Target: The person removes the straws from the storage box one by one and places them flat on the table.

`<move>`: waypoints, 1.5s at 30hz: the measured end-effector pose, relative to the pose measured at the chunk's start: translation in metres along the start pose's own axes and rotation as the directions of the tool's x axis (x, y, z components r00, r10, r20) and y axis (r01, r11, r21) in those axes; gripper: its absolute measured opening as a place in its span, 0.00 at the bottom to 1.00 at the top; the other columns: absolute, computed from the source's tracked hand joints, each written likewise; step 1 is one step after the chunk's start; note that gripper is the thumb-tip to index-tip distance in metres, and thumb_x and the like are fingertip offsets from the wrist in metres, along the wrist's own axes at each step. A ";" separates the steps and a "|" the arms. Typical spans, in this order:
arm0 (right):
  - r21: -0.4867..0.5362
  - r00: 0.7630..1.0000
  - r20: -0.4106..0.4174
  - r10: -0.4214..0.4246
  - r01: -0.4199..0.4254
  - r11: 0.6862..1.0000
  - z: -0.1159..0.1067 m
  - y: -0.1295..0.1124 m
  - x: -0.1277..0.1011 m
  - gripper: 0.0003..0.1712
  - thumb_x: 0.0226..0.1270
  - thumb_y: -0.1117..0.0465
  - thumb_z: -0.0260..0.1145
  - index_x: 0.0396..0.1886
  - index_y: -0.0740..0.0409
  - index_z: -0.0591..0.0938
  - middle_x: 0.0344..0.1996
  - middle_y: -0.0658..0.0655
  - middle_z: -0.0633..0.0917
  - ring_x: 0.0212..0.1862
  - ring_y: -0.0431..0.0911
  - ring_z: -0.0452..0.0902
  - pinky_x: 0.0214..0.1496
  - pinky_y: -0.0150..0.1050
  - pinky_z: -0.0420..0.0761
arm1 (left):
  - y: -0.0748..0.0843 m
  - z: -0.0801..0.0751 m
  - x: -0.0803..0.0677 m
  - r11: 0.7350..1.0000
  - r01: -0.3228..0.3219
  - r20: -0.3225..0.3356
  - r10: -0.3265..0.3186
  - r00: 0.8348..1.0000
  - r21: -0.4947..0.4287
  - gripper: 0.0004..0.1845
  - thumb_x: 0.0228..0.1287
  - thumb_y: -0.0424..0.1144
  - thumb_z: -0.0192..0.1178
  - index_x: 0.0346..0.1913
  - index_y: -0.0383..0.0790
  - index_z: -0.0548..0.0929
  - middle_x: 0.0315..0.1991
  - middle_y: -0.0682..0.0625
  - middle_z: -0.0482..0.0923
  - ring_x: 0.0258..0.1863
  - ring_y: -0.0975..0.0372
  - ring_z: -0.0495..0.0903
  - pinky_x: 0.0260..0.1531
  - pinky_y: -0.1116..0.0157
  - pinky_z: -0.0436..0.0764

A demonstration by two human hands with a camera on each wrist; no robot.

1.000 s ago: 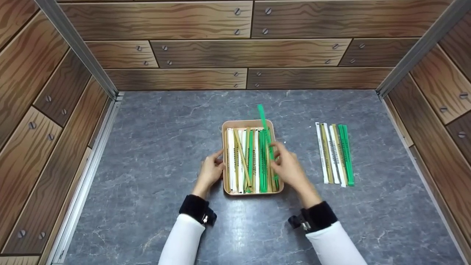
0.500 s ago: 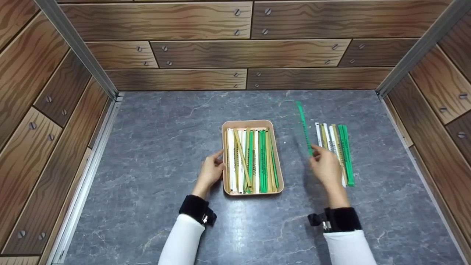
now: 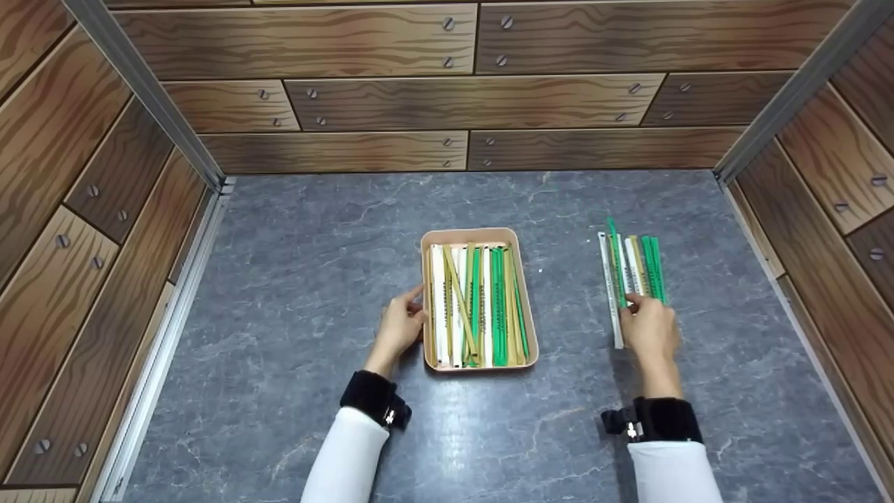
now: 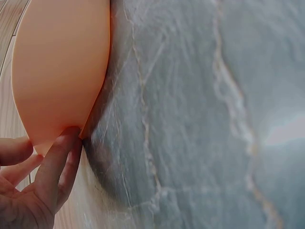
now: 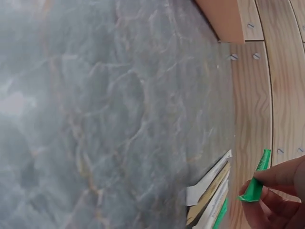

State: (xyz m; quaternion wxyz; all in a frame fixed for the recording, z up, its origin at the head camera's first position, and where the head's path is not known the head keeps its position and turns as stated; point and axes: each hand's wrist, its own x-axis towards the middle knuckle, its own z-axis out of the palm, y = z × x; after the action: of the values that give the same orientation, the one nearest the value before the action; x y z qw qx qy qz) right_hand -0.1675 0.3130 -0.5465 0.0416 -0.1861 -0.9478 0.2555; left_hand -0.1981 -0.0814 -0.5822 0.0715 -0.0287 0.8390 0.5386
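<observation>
My right hand (image 3: 651,328) pinches a green wrapped straw (image 3: 614,251) between thumb and fingers, over the row of loose straws on the right. In the right wrist view the same green straw (image 5: 255,183) shows its flat end below the fingertips. The row holds white wrapped straws (image 3: 606,279), gold ones and green ones (image 3: 654,269), partly covered by the hand. My left hand (image 3: 399,325) rests its fingers against the left side of a peach-coloured tray (image 3: 469,236). The left wrist view shows those fingertips (image 4: 71,133) on the tray's outer wall.
White, gold and green wrapped straws (image 3: 487,307) lie lengthwise in the tray, with one gold straw (image 3: 461,300) slanting across them. Wood-patterned walls (image 3: 461,101) close off the back and both sides of the grey marbled tabletop (image 3: 314,265).
My right hand has carried the green straw from the tray's right side across to the row on the right and lowered it there. My left hand has stayed at the tray.
</observation>
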 end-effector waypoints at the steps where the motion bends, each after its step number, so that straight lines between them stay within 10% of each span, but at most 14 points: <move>1: 0.001 1.000 0.011 0.013 -0.013 1.000 0.001 0.001 0.000 0.21 0.68 0.61 0.61 0.58 0.61 0.82 0.43 0.63 0.86 0.39 0.61 0.82 0.32 0.56 0.78 | 0.000 0.000 0.000 1.000 -0.002 -0.001 0.002 1.000 0.004 0.30 0.62 0.26 0.60 0.68 0.40 0.73 0.40 0.41 0.83 0.38 0.55 0.83 0.38 0.62 0.82; 15: -0.019 0.996 0.083 0.035 -0.034 0.999 0.008 0.011 0.009 0.24 0.69 0.59 0.59 0.63 0.62 0.77 0.50 0.68 0.81 0.48 0.64 0.78 0.38 0.58 0.78 | 0.002 -0.002 -0.003 0.998 -0.042 -0.017 0.043 0.999 0.054 0.28 0.62 0.27 0.60 0.67 0.39 0.75 0.37 0.43 0.84 0.36 0.56 0.83 0.38 0.60 0.82; 22: 0.053 0.991 -0.034 -0.131 0.132 0.990 0.021 -0.011 0.000 0.21 0.65 0.64 0.63 0.57 0.66 0.80 0.45 0.71 0.80 0.46 0.64 0.77 0.40 0.58 0.78 | 0.002 -0.002 -0.003 0.999 -0.031 -0.011 0.032 0.999 0.041 0.29 0.61 0.26 0.59 0.68 0.39 0.73 0.37 0.42 0.84 0.35 0.56 0.83 0.35 0.62 0.82; 33: 0.235 0.869 -0.049 -0.493 0.490 0.840 0.057 -0.087 -0.032 0.15 0.57 0.73 0.69 0.45 0.69 0.84 0.35 0.63 0.83 0.29 0.49 0.78 0.30 0.43 0.81 | 0.002 -0.002 -0.002 0.999 -0.024 0.005 0.024 1.000 0.021 0.29 0.63 0.28 0.60 0.69 0.40 0.73 0.40 0.41 0.84 0.37 0.55 0.84 0.36 0.62 0.82; 45: 0.212 0.773 0.274 -0.572 0.532 0.820 0.093 -0.124 -0.054 0.17 0.60 0.69 0.69 0.50 0.67 0.83 0.43 0.62 0.82 0.39 0.50 0.80 0.42 0.40 0.83 | 0.002 -0.001 -0.003 0.999 -0.033 -0.007 0.033 0.999 0.017 0.29 0.62 0.28 0.59 0.68 0.39 0.73 0.38 0.42 0.84 0.36 0.56 0.83 0.35 0.62 0.82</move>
State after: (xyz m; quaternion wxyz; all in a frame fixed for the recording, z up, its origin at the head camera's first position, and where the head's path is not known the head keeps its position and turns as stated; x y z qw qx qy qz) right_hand -0.1751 0.1501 -0.5646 -0.0309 0.1481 -0.9365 0.3164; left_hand -0.1957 -0.0819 -0.5796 0.0598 -0.0163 0.8443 0.5323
